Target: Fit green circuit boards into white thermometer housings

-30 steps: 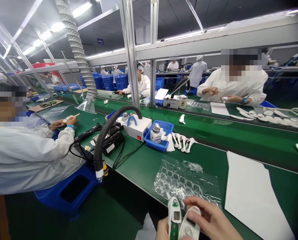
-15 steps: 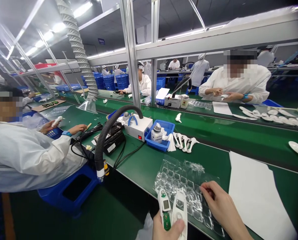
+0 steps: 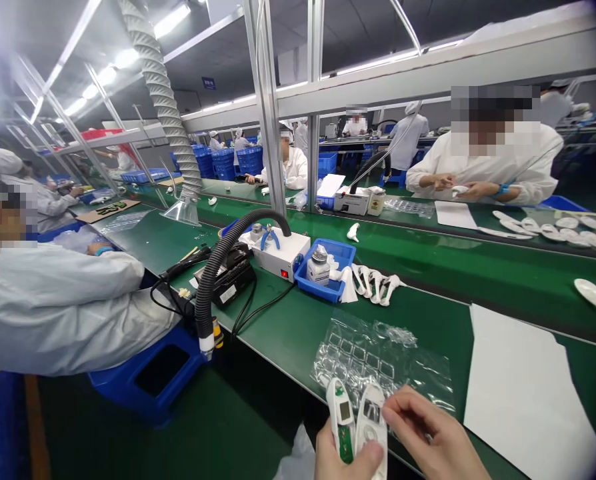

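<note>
My left hand is low in the view, shut around two white plastic handheld device parts. One part has a small display and a green circuit board. The other is a white shell with a dark rectangular window. My right hand comes in from the right, its fingertips against the shell's upper edge. A clear plastic blister sheet lies on the green bench just beyond the device parts, and my hands hide its near edge.
A white paper sheet lies to the right. Farther off are a blue tray holding a bottle, a row of white parts, a white box with blue-handled pliers, and a black hose. A co-worker sits at left.
My right hand has returned from the blister sheet to the white shell. The view has shifted slightly. The left co-worker's hands and white part have gone from view.
</note>
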Tool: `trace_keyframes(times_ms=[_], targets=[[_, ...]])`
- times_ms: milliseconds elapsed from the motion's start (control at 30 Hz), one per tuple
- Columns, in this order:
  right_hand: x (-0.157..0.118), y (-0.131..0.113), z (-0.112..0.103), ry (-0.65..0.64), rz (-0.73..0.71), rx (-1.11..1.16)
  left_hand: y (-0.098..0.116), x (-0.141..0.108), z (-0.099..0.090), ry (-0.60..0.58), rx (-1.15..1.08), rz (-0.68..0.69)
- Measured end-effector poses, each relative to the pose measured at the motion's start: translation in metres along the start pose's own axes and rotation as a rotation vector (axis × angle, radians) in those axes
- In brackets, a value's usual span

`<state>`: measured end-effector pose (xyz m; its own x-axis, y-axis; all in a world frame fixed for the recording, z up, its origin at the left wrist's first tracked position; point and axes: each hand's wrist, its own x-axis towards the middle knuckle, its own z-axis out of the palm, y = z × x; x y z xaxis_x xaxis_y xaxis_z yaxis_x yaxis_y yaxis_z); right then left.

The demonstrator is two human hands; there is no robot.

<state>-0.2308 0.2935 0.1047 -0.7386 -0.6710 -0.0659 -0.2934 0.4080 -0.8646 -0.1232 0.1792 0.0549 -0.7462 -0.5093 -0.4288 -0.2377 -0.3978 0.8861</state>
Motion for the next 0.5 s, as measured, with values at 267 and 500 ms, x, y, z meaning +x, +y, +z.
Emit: trace_keyframes(times_ms=[267, 500], targets=[[0.002, 0.014, 0.014, 0.102, -0.020, -0.062, 0.006, -0.001, -0.002, -0.021, 0.100, 0.082], [0.003, 0.011, 0.016, 0.113, 0.002, -0.075, 0.002, 0.000, -0.003, 0.012, 0.142, 0.064]])
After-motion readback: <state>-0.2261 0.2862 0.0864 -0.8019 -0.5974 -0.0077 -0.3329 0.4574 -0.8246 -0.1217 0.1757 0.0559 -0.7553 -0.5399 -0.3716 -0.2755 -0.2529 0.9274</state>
